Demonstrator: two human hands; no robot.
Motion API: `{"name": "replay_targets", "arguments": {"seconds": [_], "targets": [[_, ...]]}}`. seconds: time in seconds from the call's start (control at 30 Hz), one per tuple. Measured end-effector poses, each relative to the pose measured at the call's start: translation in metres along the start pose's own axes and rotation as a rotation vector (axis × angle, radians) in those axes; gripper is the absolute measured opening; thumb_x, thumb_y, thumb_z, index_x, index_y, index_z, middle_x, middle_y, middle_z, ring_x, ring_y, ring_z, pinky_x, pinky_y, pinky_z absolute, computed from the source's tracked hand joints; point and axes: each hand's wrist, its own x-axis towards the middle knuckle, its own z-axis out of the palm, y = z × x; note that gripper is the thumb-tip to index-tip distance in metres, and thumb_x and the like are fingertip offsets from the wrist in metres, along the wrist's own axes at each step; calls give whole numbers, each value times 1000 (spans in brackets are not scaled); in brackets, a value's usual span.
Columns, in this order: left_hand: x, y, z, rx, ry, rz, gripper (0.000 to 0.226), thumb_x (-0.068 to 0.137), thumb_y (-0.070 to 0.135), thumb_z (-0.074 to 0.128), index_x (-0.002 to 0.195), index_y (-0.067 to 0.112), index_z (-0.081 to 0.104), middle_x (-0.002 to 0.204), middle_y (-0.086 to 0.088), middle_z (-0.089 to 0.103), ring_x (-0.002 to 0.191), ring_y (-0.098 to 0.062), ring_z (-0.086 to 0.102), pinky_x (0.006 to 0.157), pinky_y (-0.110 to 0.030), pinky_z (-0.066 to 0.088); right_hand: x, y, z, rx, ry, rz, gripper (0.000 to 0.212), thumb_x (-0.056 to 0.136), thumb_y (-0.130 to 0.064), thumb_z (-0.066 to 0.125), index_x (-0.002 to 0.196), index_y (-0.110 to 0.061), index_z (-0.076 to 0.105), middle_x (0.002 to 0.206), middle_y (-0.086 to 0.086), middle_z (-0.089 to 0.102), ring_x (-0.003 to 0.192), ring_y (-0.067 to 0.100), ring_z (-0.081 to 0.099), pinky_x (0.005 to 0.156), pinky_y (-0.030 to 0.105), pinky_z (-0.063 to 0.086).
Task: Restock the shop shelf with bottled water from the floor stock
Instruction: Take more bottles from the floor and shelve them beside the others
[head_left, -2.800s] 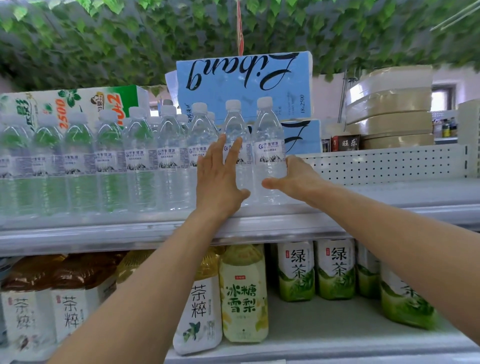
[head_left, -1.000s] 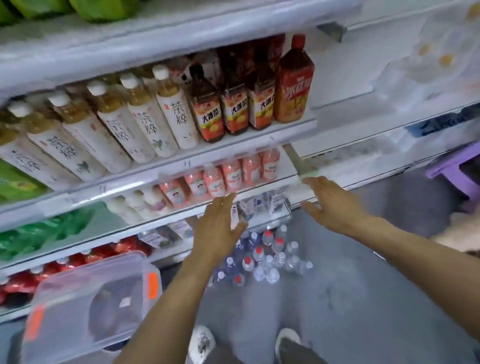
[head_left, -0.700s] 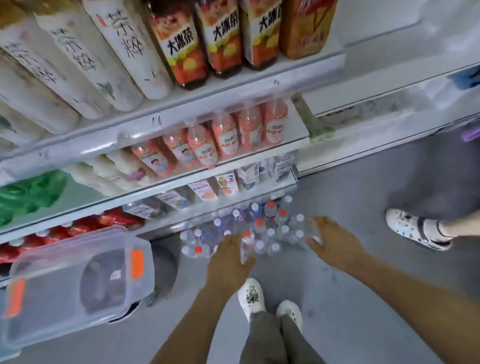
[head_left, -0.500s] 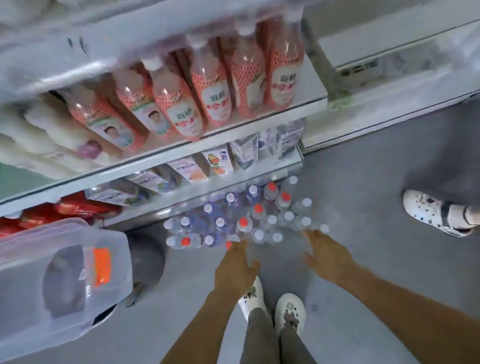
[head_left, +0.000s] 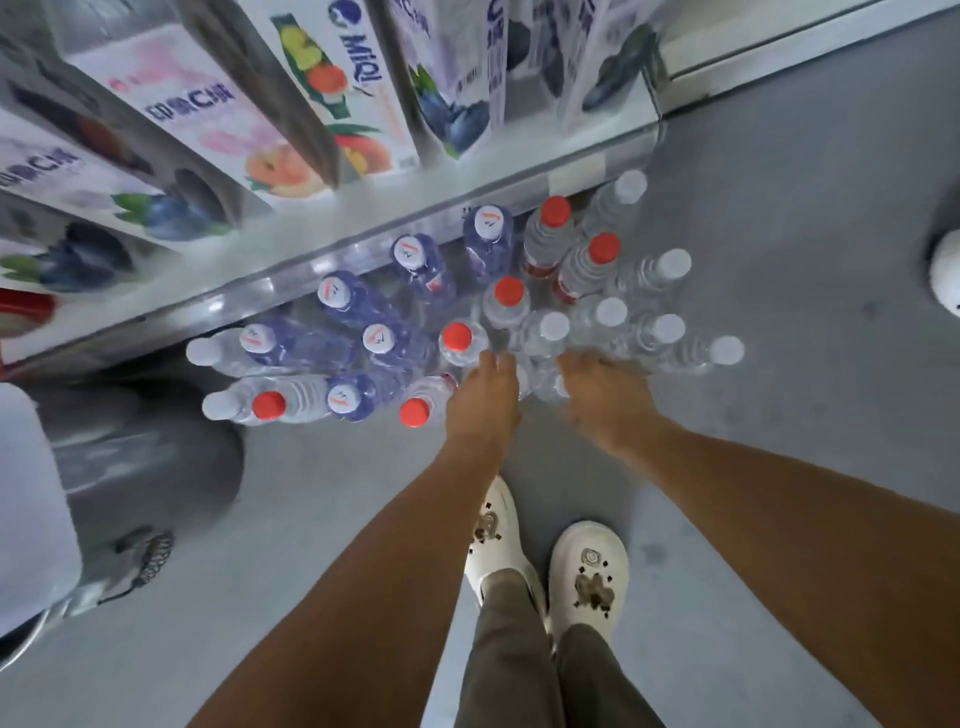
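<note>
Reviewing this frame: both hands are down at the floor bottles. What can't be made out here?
- Head view: fingertips of the left hand and right hand lie behind the hands, so any grip on the clear bottles is unconfirmed.
- Bottle labels: seen from above, only caps show.
- White shoe at the right edge: cut off by the frame.
- Grey bin: blurred, partly cut off at left.

A: Where can I pass? I see the bottles packed cap to cap against the bottom shelf edge.

B: From the near side only. The bare floor to the right is open. The grey bin blocks my left; my own shoes stand just below both hands.
</note>
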Motion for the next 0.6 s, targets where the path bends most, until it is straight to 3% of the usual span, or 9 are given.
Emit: {"name": "replay_targets", "arguments": {"seconds": [0.07, 0.13, 0.27, 0.37, 0.5, 0.6], "targets": [[9, -1, 3, 92, 52, 31, 43, 94, 9, 60, 134, 10, 43, 130, -11, 47, 108, -34, 61, 78, -44, 49, 5, 0, 6, -39, 56, 7, 33, 91, -13, 59, 123, -9, 53, 108, 11, 66, 96, 28, 68, 72, 36, 53], [14, -1, 0, 144, 66, 68, 38, 95, 11, 60, 130, 10, 45, 126, -10, 51, 106, -35, 62, 76, -43, 49, 6, 2, 6, -27, 94, 8, 27, 90, -14, 62, 116, -11, 57, 98, 8, 69, 88, 27, 70, 66, 35, 53], [5, 4, -21, 145, 52, 106, 41, 94, 25, 63, 128, 9, 47, 128, -8, 54, 109, -34, 61, 77, -41, 47, -6, 7, -9, 64, 56, -21, 35, 94, -23, 57, 128, -15, 50, 117, 6, 66, 107, 26, 64, 81, 35, 49], [-23, 6, -42, 84, 87, 110, 47, 95, 32, 62, 134, 13, 46, 131, -6, 53, 112, -31, 59, 82, -39, 47, -33, 8, -37, 192, 63, -16, 36, 92, -26, 60, 126, -15, 51, 120, 6, 64, 110, 27, 61, 85, 38, 48], [-71, 12, -80, -263, 138, 48, 48, 83, 27, 76, 124, 12, 56, 127, -7, 52, 105, -29, 59, 78, -29, 37, -76, 13, -83, 421, 119, -26, 29, 90, -22, 62, 116, -11, 57, 110, 7, 65, 102, 28, 61, 78, 33, 43], [-108, 21, -118, -612, 149, -34, 48, 70, 19, 87, 109, 11, 60, 107, -4, 61, 90, -21, 58, 76, -28, 43, -109, 13, -127, 540, 188, -47, 29, 87, -19, 66, 112, -5, 57, 102, 10, 62, 94, 29, 58, 72, 32, 37]]}}
